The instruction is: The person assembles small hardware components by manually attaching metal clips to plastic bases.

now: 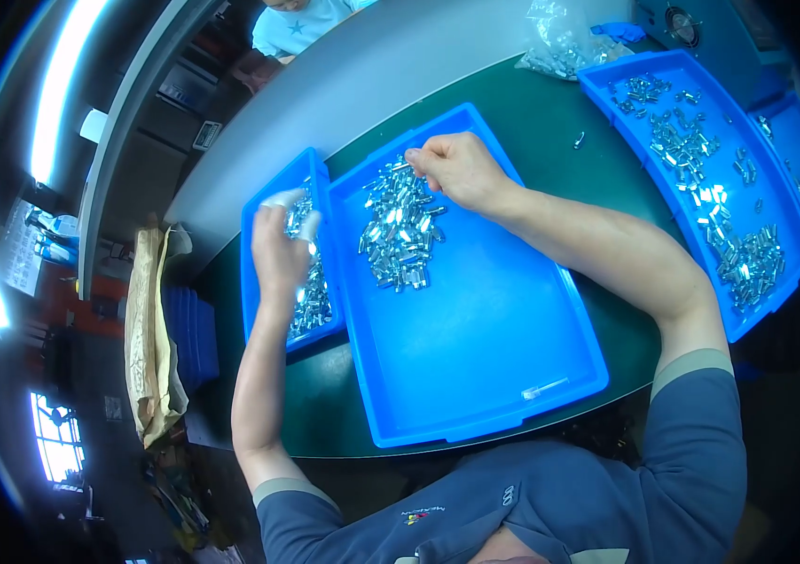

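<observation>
A large blue tray (475, 348) lies in front of me, with a heap of small shiny metal cylindrical parts (400, 226) toward its far left. Above the far end of this heap is my right hand (461, 169), thumb and fingertips pressed together; whatever sits in the pinch is too small to make out. My left hand (278, 249) reaches over a narrower blue tray (254, 273) on the left, which also holds metal parts (311, 305). Its fingers are somewhat blurred, with white coverings on the tips, and the thumb stands apart from them.
A long blue tray (649, 183) of metal parts stands on the right, beside another blue container (785, 141). A clear bag (555, 47) of parts lies at the back. One loose part (579, 140) rests on the green tabletop (536, 117). Brown paper (151, 329) hangs left; another person (301, 30) sits beyond the partition.
</observation>
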Demonstrator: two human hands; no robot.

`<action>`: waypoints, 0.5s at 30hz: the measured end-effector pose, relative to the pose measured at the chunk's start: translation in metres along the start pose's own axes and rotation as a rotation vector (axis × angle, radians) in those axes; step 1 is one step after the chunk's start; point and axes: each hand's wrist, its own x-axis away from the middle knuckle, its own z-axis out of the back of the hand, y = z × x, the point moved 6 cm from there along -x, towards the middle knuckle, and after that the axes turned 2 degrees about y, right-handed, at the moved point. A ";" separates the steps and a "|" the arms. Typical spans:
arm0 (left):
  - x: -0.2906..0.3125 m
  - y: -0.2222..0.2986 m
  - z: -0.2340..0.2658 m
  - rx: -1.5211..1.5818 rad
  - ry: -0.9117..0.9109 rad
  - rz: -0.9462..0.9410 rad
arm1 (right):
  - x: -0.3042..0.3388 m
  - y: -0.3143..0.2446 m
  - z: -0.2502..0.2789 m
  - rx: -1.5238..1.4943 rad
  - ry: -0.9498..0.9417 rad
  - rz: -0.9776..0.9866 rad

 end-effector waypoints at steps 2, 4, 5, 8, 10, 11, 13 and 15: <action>0.020 0.045 -0.014 0.171 -0.255 -0.082 | 0.001 -0.001 0.000 0.010 -0.019 -0.004; 0.044 0.089 -0.028 0.177 -0.386 -0.289 | 0.000 -0.001 -0.003 0.024 -0.037 -0.002; 0.056 0.099 -0.037 0.183 -0.446 -0.370 | 0.000 0.000 -0.004 0.023 -0.044 0.012; 0.062 0.103 -0.045 0.093 -0.393 -0.492 | 0.000 0.000 -0.007 0.016 -0.058 0.024; 0.059 0.098 -0.050 0.104 -0.374 -0.484 | 0.001 0.000 -0.008 0.011 -0.064 0.023; 0.056 0.096 -0.052 0.114 -0.354 -0.474 | 0.002 0.000 -0.008 0.010 -0.064 0.013; 0.052 0.094 -0.056 0.124 -0.343 -0.436 | 0.002 0.000 -0.007 0.010 -0.064 0.003; 0.047 0.092 -0.058 0.135 -0.332 -0.397 | 0.001 -0.001 -0.006 0.052 -0.052 0.013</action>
